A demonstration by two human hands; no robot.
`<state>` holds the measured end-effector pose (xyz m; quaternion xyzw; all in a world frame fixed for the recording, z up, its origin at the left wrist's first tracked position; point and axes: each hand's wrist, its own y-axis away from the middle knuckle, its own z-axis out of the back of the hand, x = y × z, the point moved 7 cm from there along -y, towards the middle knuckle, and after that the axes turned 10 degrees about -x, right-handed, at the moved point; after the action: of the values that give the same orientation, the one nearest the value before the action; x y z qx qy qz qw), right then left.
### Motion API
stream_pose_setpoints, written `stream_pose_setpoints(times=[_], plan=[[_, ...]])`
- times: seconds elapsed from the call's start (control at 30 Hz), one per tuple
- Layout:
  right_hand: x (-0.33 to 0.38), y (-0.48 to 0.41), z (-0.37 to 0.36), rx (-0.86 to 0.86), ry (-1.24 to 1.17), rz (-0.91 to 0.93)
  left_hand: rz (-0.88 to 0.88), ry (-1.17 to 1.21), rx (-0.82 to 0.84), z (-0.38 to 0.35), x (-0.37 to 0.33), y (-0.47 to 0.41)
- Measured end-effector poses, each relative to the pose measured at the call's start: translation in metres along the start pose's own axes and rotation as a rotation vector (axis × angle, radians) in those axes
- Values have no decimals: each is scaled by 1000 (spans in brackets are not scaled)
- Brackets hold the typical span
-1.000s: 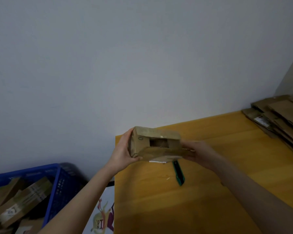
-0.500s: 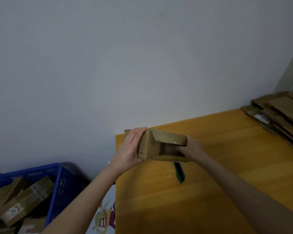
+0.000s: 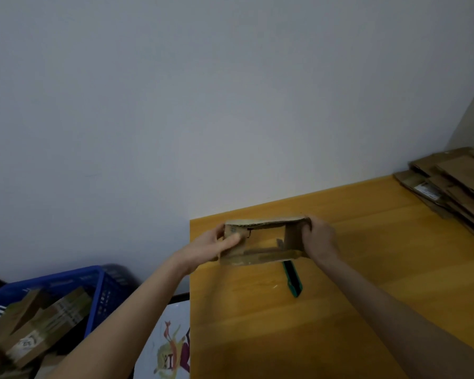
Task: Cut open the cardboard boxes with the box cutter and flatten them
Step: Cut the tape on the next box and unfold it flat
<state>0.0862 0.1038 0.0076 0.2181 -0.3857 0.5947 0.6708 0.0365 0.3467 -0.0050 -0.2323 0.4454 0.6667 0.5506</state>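
Two-handed hold on opened cardboard box (image 3: 260, 257), raised over far-left corner of table (image 3: 353, 310): left hand (image 3: 214, 246) gripping its left end, right hand (image 3: 319, 239) its right end. Long axis spanning left-right; box cutter (image 3: 292, 277) just below, nearer right hand.

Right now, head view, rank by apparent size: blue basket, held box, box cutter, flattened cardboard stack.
1. blue basket, cropped and nearer the camera
2. flattened cardboard stack, also cropped; order against the basket unsure
3. held box
4. box cutter, partly behind the box
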Motion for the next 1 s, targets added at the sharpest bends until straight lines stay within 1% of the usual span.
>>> stream_pose_setpoints(times=[0.1,0.17,0.2,0.3,0.4,0.47,0.53,0.6,0.67,0.73,0.8,0.87,0.93,0.97,1.0], plan=[[11,6,-5,6,-36,72,31,-36,-337,5,6,-15],[11,10,-8,2,-76,83,95,-77,-512,10,15,-16],[9,12,-9,-1,-101,72,123,-83,-572,12,18,-15],[11,18,-5,-30,-147,98,178,-157,-632,9,26,-10],[17,24,-4,-2,-170,149,239,-238,-656,9,36,-6],[16,25,-4,1,-193,161,210,-272,-682,12,35,-4],[11,24,-5,-2,-211,141,129,-290,-690,14,29,-3],[2,22,-8,16,-245,62,27,-295,-657,15,19,0],[-12,19,-10,29,-304,-54,-77,-251,-610,17,11,2],[-28,14,-8,-13,-398,-217,-98,-120,-596,23,13,3],[-41,12,-8,3,-526,-366,-81,43,-558,25,17,5],[-48,14,-15,114,-772,-531,-100,162,-512,26,18,6],[-52,20,-20,270,-1003,-715,-133,247,-488,28,18,8],[-52,23,-21,353,-1042,-778,-140,267,-476,29,18,9],[-53,25,-21,422,-1027,-810,-148,265,-462,31,18,9]])
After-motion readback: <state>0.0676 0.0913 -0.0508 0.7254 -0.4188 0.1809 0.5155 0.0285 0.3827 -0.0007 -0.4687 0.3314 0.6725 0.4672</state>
